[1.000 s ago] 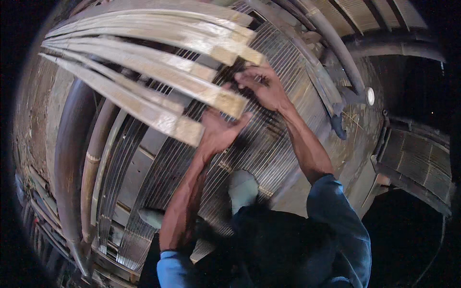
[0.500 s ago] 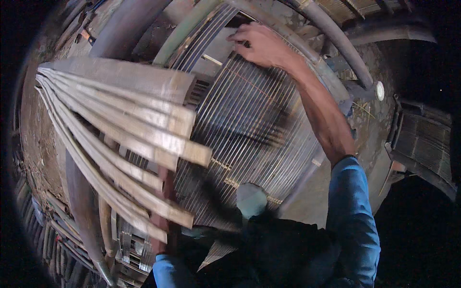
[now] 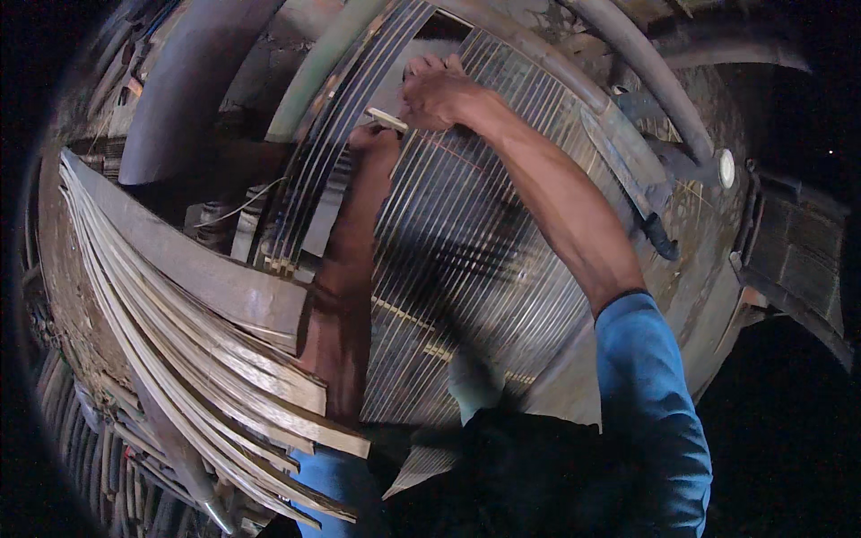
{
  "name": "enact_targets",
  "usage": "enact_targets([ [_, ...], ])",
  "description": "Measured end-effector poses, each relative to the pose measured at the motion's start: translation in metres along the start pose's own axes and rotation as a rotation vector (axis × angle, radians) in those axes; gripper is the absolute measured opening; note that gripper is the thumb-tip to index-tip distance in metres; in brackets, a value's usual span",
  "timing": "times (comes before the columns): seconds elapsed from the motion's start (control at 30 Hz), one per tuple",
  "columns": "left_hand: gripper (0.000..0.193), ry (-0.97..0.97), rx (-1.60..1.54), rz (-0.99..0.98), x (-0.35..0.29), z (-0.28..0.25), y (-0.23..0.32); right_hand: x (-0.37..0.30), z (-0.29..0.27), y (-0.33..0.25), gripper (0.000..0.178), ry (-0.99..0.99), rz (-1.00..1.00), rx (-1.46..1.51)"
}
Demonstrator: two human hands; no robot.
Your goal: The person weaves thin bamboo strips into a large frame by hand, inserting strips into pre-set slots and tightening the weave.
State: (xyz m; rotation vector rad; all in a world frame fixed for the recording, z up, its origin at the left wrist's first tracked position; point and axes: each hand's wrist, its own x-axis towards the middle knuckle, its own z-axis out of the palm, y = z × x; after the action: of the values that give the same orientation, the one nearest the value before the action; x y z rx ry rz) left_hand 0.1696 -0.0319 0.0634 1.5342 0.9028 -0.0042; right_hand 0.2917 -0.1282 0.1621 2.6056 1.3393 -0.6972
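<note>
My left hand is closed at the upper left edge of a rack of thin parallel slats. Its fingertips meet the lower side of a short pale strip; what they pinch is partly hidden. Just above and to the right, my right hand rests on the slats with its fingers curled inward, so whatever lies in them cannot be made out. A fan of long, flat bamboo-like strips spreads at the lower left, its cut ends lying across my left forearm and sleeve.
On the right, a long-bladed knife with a dark handle lies beside the rack. Thick round poles run along the upper left, and another pole crosses the upper right. A woven panel stands at the far right.
My left hand has come up from behind the strips to the short pale strip, near my right hand. The fan of strips now sits lower. My right hand appears lower and farther left.
</note>
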Motion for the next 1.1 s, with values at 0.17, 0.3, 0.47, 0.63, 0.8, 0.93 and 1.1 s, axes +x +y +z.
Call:
enact_targets([
  [0.17, 0.028, 0.017, 0.182, 0.179, -0.033, -0.011, 0.019, -0.043, 0.040, 0.032, 0.024, 0.480, -0.164, 0.471],
  [0.3, 0.030, 0.055, 0.357, 0.305, -0.065, -0.026, 0.031, -0.143, 0.047, 0.055, 0.022, 0.531, -0.145, 1.401],
  [0.47, 0.033, 0.108, 0.593, 0.293, -0.062, -0.029, 0.018, -0.218, 0.086, 0.051, 0.026, 0.478, -0.150, 1.920],
  [0.63, 0.030, 0.145, 1.214, 0.717, -0.070, -0.024, 0.018, -0.238, 0.067, 0.041, 0.033, 0.642, -0.330, 2.014],
  [0.8, 0.041, 0.108, 0.468, 0.239, -0.064, -0.041, 0.010, -0.255, 0.043, 0.025, 0.034, 0.575, -0.445, 2.065],
  [0.93, 0.044, 0.010, 0.402, 0.215, -0.078, -0.007, 0.023, -0.295, 0.064, 0.045, 0.034, 0.359, 0.127, 1.833],
  [1.1, 0.040, -0.014, 0.372, 0.338, -0.071, -0.028, 0.008, -0.327, 0.068, 0.047, 0.033, 0.972, -0.273, 2.248],
])
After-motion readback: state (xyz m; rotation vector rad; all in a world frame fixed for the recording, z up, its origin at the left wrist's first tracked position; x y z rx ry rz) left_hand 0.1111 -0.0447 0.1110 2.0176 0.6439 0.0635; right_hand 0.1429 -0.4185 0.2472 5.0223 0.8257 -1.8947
